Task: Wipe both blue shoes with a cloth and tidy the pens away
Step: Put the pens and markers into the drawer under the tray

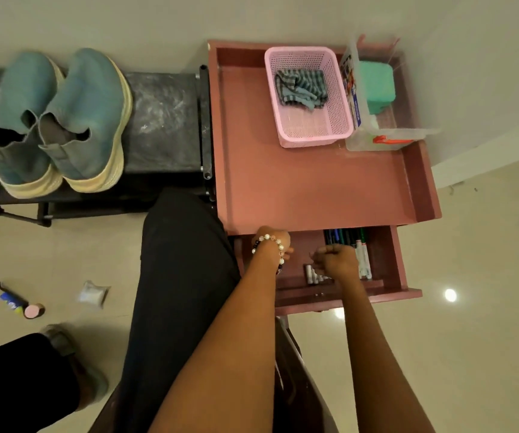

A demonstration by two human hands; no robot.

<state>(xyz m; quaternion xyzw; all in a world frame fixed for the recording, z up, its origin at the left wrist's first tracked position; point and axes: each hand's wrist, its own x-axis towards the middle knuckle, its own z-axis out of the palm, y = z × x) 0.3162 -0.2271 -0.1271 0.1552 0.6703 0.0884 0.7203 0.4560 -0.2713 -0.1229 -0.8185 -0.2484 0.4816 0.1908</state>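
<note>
Shoes (pixel 55 120) on rack (pixel 164 120), left of desk (pixel 308 189).

Two blue shoes (pixel 55 120) at upper left, one striped cloth (pixel 302 88) inside one pink basket (pixel 309 95). Several pens (pixel 348 242) in one open drawer (pixel 386 260), too bunched to count.

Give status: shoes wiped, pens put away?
Looks done: striped cloth back in the pink basket, both blue shoes on the rack. In hand: both hands, left and right, in the open drawer beside the pens. Left: closing it.
</note>
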